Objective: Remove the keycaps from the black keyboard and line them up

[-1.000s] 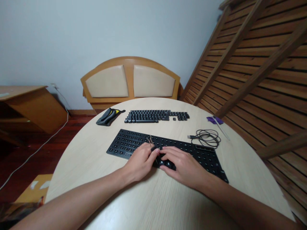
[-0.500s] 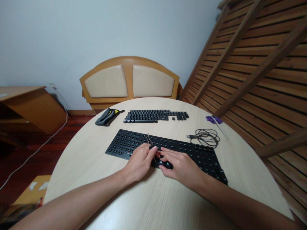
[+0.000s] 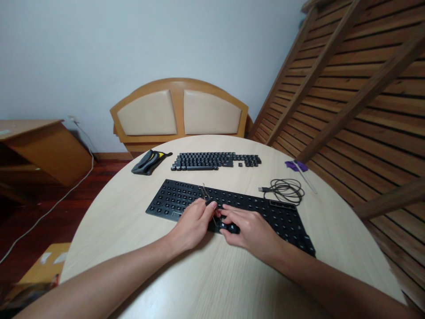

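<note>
A black keyboard (image 3: 186, 195) lies slantwise on the round table, most of its keycaps off and the small key posts bare. My left hand (image 3: 191, 226) is closed around a wire keycap puller (image 3: 206, 192), whose thin wire loops stick out past the thumb and below the fingers. Against the keyboard's near edge, my right hand (image 3: 247, 226) is closed, thumb low at the edge and fingers bent over the top. A few black keycaps (image 3: 229, 227) still sit on the board between the hands. The fingertips of both hands nearly meet, so what lies under them is hidden.
Removed keycaps (image 3: 206, 160) are laid out in rows behind the keyboard. A dark grey and yellow pouch (image 3: 149, 162) lies at left. To the right are a coiled USB cable (image 3: 285, 190), a purple cloth (image 3: 296, 165) and a white stick (image 3: 307, 179). Wooden slats (image 3: 365, 110) lean beyond the table.
My left hand and the puller have shifted very slightly. My right hand and the keyboard stay in place.
</note>
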Action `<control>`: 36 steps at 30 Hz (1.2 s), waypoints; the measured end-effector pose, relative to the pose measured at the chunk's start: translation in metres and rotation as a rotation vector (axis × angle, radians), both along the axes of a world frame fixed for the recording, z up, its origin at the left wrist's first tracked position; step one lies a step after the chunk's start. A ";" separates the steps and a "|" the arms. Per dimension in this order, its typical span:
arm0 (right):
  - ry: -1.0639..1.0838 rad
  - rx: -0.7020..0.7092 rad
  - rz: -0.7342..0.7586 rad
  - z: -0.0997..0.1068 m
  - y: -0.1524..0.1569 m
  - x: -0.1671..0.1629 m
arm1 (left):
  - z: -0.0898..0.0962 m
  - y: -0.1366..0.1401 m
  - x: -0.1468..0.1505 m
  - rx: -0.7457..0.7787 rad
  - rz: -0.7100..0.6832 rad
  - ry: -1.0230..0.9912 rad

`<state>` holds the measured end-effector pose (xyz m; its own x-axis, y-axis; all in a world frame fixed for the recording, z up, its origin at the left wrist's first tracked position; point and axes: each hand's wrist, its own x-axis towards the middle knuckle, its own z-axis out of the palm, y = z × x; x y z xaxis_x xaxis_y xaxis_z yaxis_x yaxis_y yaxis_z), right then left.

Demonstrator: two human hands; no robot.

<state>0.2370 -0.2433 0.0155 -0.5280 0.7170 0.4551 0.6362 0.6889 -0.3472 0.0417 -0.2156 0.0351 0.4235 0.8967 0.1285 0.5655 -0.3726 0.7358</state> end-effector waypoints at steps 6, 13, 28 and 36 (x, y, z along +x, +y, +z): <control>0.045 -0.038 -0.002 0.000 0.000 0.000 | 0.002 -0.001 0.000 -0.002 0.000 -0.039; 0.217 -0.238 -0.124 0.009 0.000 -0.001 | 0.008 0.003 -0.002 -0.148 0.051 -0.111; 0.194 -0.225 -0.277 0.031 0.009 0.009 | 0.001 0.007 -0.003 0.045 -0.043 -0.022; -0.089 -0.125 -0.401 0.034 0.060 0.028 | -0.002 0.008 -0.003 0.087 -0.083 0.017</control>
